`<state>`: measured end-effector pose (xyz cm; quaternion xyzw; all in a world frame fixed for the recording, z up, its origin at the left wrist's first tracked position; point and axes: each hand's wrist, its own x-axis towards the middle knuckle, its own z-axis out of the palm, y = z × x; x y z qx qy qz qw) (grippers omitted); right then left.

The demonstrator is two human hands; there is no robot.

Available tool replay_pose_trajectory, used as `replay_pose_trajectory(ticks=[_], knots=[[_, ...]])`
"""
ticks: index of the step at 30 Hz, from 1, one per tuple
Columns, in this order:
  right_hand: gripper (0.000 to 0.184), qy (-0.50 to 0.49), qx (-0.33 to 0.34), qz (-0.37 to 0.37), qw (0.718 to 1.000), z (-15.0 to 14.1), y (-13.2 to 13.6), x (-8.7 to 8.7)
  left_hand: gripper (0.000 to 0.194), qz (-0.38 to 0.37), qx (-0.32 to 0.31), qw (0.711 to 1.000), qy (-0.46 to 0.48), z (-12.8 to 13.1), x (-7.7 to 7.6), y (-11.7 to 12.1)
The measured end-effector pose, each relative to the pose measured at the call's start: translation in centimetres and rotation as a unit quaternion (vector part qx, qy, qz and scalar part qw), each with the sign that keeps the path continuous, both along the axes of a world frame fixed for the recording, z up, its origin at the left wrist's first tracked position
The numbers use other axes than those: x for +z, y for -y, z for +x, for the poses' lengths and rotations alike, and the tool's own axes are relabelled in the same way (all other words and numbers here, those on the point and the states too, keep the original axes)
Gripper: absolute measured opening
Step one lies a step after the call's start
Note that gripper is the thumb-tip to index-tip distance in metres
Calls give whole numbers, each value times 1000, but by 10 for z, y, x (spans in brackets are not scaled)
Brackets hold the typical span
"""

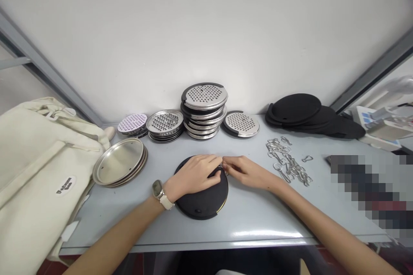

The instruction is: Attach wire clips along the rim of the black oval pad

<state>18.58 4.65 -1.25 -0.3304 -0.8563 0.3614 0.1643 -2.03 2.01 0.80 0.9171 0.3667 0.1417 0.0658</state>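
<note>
A round black disc [201,202] lies on the table in front of me, with a thin gold-coloured edge showing at its lower right. Across its top rests my left hand [196,175], a watch on the wrist, thumb and fingers closing at the disc's upper right rim. My right hand [244,172] meets it there, fingertips pinched on a small shiny metal clip [222,166] that is mostly hidden. To the right lie several loose metal snap clips with rings [288,161].
Along the wall stand a tall stack of round graters [206,96], a lower grater stack [164,122], a lilac grater [132,123] and a single grater [243,124]. Metal lids [119,161] sit left, beside a cream bag [41,159]. Black discs [295,109] are piled at back right.
</note>
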Motion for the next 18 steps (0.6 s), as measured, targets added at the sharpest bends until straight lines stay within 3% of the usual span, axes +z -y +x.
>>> replay_pose_trajectory(ticks=[18], knots=[[28,-3,-11,-4,1000,1,-1,-1,5,15,-7,1000,-10,0,-2,0]])
